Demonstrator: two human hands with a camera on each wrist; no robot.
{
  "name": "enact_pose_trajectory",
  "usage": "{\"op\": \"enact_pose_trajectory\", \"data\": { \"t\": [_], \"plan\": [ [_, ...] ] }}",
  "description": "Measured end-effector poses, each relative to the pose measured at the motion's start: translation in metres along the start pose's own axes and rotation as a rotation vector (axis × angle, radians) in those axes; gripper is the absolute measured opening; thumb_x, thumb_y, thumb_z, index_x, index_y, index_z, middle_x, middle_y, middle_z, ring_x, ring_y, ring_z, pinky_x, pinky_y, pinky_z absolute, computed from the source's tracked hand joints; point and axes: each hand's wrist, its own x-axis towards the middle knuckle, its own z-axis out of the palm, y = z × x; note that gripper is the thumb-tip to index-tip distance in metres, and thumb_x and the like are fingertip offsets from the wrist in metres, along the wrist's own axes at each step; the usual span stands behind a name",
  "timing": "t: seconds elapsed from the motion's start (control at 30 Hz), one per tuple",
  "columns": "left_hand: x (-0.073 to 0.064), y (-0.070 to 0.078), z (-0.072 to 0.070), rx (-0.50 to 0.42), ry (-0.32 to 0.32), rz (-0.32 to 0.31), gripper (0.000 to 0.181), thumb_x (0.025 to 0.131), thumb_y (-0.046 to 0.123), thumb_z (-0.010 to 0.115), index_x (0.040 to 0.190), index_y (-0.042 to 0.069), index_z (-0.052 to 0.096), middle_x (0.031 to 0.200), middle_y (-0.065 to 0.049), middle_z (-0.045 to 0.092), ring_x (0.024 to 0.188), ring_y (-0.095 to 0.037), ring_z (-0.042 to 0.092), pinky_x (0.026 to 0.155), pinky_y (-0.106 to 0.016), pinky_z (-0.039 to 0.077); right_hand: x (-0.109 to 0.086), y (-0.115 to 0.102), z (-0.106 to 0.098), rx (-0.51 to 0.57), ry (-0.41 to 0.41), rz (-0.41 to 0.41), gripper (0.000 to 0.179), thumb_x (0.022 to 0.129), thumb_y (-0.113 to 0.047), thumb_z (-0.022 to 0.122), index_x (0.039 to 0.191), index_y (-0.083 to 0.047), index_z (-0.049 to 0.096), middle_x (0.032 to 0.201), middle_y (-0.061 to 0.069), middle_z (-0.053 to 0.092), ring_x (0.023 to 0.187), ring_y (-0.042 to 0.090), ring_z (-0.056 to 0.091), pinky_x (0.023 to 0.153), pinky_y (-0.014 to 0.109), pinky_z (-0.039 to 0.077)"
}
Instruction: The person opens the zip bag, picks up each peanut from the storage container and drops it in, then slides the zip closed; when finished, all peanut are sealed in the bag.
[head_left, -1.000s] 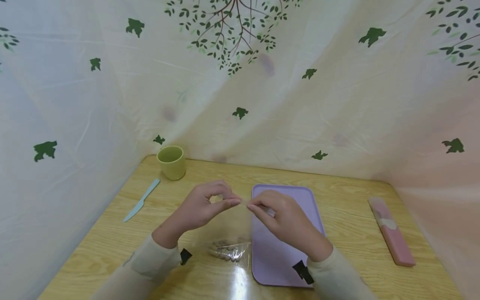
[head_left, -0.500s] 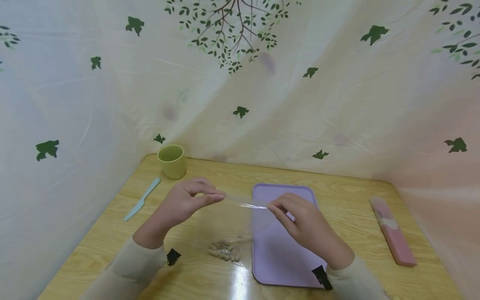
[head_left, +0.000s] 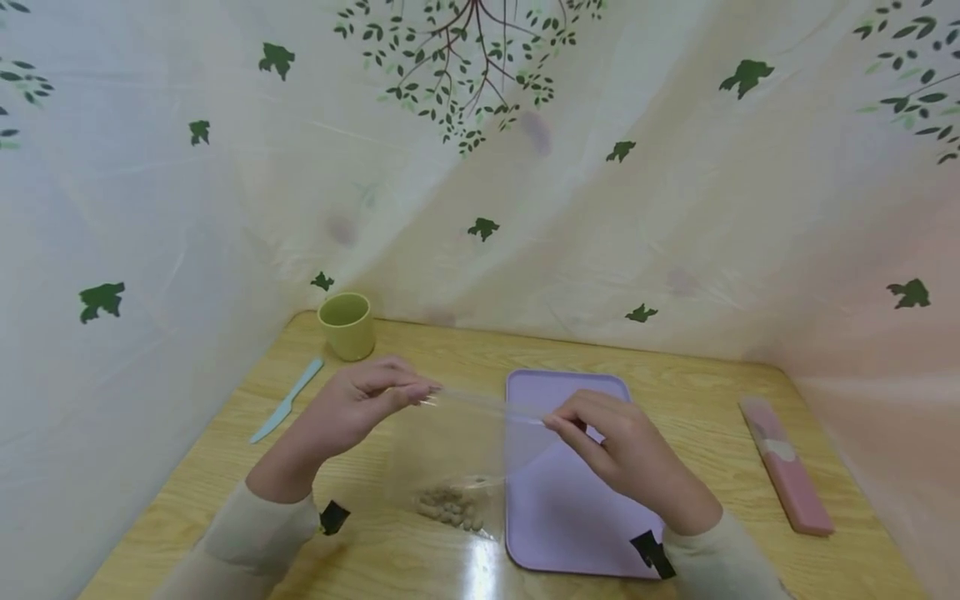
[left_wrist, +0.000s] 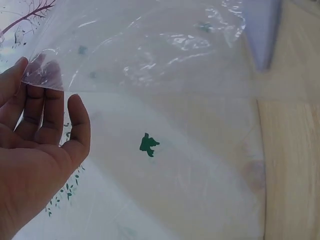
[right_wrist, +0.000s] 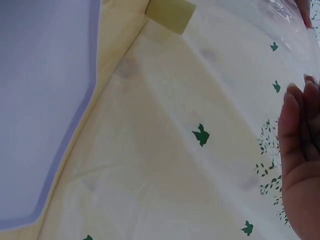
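Observation:
A clear plastic bag (head_left: pixel 461 442) is stretched between both hands above the table. Its top left corner is pinched by my left hand (head_left: pixel 360 408); my right hand (head_left: pixel 630 450) pinches the top right corner, over the purple tray (head_left: pixel 566 508). Small tan pieces (head_left: pixel 450 507), like nuts or pebbles, lie bunched low at the bag's bottom. In the left wrist view, the film (left_wrist: pixel 165 55) runs from between my left thumb and fingers (left_wrist: pixel 51 112). Only part of my right hand (right_wrist: pixel 302 170) shows in the right wrist view, with bag film (right_wrist: pixel 287 30) above it.
A green cup (head_left: pixel 347 327) stands at the table's back left, with a pale blue knife (head_left: pixel 287 402) in front of it. On the right lies a long pink case (head_left: pixel 795 483). A patterned curtain (head_left: pixel 555 225) closes off the back and sides.
Both hands have drawn apart from near the middle, the left going left and the right going right. The bag's top edge is now spread wide between them.

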Motion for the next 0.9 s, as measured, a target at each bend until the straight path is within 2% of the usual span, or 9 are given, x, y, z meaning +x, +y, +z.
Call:
{"op": "enact_pose_trajectory", "data": {
  "t": [0.1,0.27,0.33,0.47,0.63,0.7,0.73,0.83,0.9],
  "plan": [
    [-0.002,0.010,-0.001,0.038,0.063,-0.034,0.021,0.105,0.007,0.067,0.117,0.016,0.082,0.104,0.005,0.076,0.094,-0.006,0.066,0.078,-0.026,0.056,0.003,-0.004,-0.002,0.025,-0.030,0.003,0.019,0.099,-0.003,0.073,0.103,-0.022,0.071,0.090,-0.009,0.069,0.080,-0.001,0.058,0.069,0.013,0.051],
    [-0.004,0.023,0.002,0.055,0.133,0.001,0.019,0.101,0.004,0.071,0.111,0.016,0.083,0.103,0.007,0.076,0.092,-0.006,0.067,0.072,-0.025,0.054,0.019,-0.021,0.003,0.031,-0.052,-0.014,0.019,0.100,-0.010,0.075,0.117,-0.018,0.073,0.109,-0.007,0.075,0.099,0.006,0.073,0.088,0.024,0.061],
    [-0.005,0.024,0.005,0.049,0.126,0.035,0.020,0.099,0.001,0.073,0.111,0.013,0.083,0.102,0.004,0.077,0.092,-0.006,0.067,0.072,-0.025,0.055,0.025,-0.028,0.008,0.018,-0.032,-0.015,0.018,0.099,-0.011,0.076,0.115,-0.018,0.075,0.106,-0.008,0.076,0.095,0.006,0.073,0.085,0.024,0.061],
    [-0.007,0.024,0.010,0.029,0.103,0.036,0.020,0.098,0.000,0.073,0.111,0.010,0.084,0.100,0.001,0.076,0.092,-0.005,0.067,0.076,-0.024,0.056,0.030,-0.035,0.017,0.028,0.006,0.038,0.012,0.102,-0.013,0.073,0.106,-0.023,0.077,0.093,-0.011,0.074,0.081,-0.001,0.062,0.070,0.018,0.054],
    [-0.009,0.022,0.005,0.010,0.045,0.031,0.022,0.102,0.001,0.067,0.115,0.011,0.082,0.108,-0.004,0.077,0.098,-0.008,0.068,0.081,-0.025,0.057,0.025,-0.029,0.020,0.039,0.105,0.076,0.007,0.099,-0.017,0.077,0.098,-0.024,0.076,0.086,-0.012,0.075,0.074,-0.003,0.060,0.061,0.015,0.048],
    [-0.007,0.019,0.000,0.005,0.041,-0.021,0.025,0.108,0.006,0.061,0.121,0.014,0.080,0.111,-0.006,0.077,0.102,-0.010,0.069,0.087,-0.026,0.058,0.024,-0.022,0.020,0.036,0.137,0.119,0.003,0.099,-0.018,0.078,0.096,-0.020,0.078,0.084,-0.011,0.077,0.073,-0.002,0.064,0.062,0.016,0.050],
    [-0.006,0.017,-0.003,-0.005,0.043,-0.061,0.025,0.110,0.009,0.059,0.124,0.015,0.079,0.115,-0.009,0.076,0.104,-0.012,0.070,0.090,-0.027,0.059,0.024,-0.018,0.019,0.053,0.133,0.178,0.002,0.099,-0.018,0.078,0.097,-0.020,0.078,0.085,-0.010,0.078,0.074,0.000,0.066,0.062,0.017,0.051],
    [0.003,-0.001,-0.009,-0.030,0.078,-0.275,0.028,0.113,0.032,0.056,0.127,0.022,0.077,0.116,-0.007,0.075,0.109,-0.020,0.072,0.097,-0.031,0.060,0.025,-0.001,0.020,0.083,0.071,0.404,0.009,0.102,-0.024,0.075,0.107,-0.019,0.080,0.090,-0.008,0.080,0.082,0.005,0.073,0.070,0.021,0.057],
    [0.012,-0.023,-0.009,-0.045,0.097,-0.396,0.035,0.110,0.044,0.058,0.131,0.022,0.076,0.115,-0.010,0.075,0.109,-0.026,0.073,0.098,-0.034,0.061,0.026,0.012,0.023,0.121,0.014,0.573,0.017,0.105,-0.030,0.071,0.114,-0.018,0.079,0.095,-0.005,0.080,0.087,0.011,0.075,0.074,0.027,0.059]
  ]
}}
